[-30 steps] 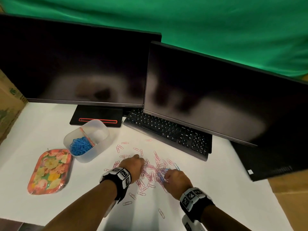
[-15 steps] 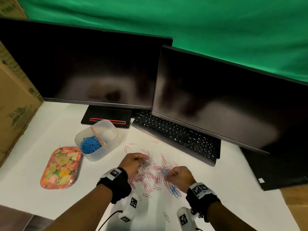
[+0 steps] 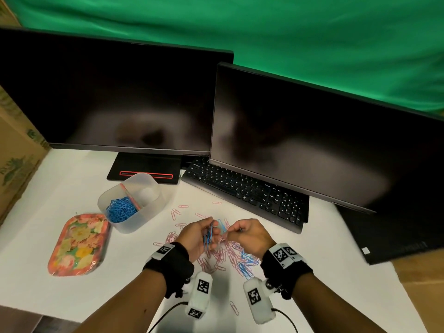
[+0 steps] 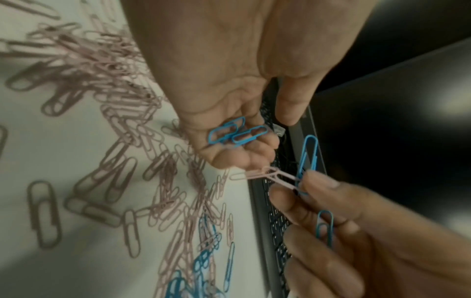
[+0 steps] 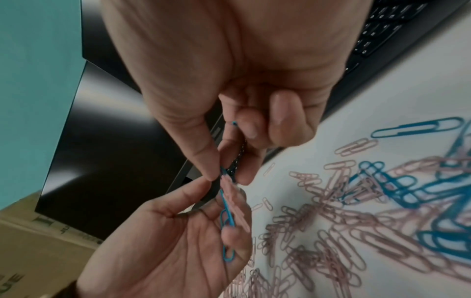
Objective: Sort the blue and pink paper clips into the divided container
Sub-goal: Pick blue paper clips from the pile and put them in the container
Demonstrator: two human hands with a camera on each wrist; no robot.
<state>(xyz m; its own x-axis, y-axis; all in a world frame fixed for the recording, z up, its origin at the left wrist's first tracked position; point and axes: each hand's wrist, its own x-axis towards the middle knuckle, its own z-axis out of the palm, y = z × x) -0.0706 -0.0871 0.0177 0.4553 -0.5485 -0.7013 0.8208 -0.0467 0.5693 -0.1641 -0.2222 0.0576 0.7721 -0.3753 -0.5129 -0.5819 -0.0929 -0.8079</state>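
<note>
**Fingers pinching a snagged pair, loose blues cupped alongside**

The fingers (image 4: pixel 316 182) of the right hand (image 3: pixel 249 236) are closed tight, thumb against forefinger, on a blue wire paper clip (image 4: pixel 307 159) with a pale pink wire paper clip (image 4: pixel 265 175) hooked into it, and a second blue one is tucked lower in the same hand. Just to the left, the left hand (image 3: pixel 195 239) is half curled, cupping a small bunch of blue clips (image 4: pixel 235 133) in its bent fingers. Both hands hover above the mixed heap of pink and blue clips (image 3: pixel 230 257) on the white tabletop (image 3: pixel 72 296).

The translucent plastic divided container (image 3: pixel 134 203) sits off to the far left, blue clips (image 3: pixel 121 210) piled in its near-left compartment; the other side looks empty, with a pink band along the divider.

Here is the danger, as I read it. That pink clip looks snagged on the blue, so it could ride along into the blue compartment. Tug them apart sharply and one may spring away, perhaps towards the black keyboard (image 3: pixel 247 191) on the far side. And the left hand's cup is loose: tilt it on the carry and blues spill back into the heap, or onto the floral-patterned tray (image 3: pixel 78 243) beside the container.
</note>
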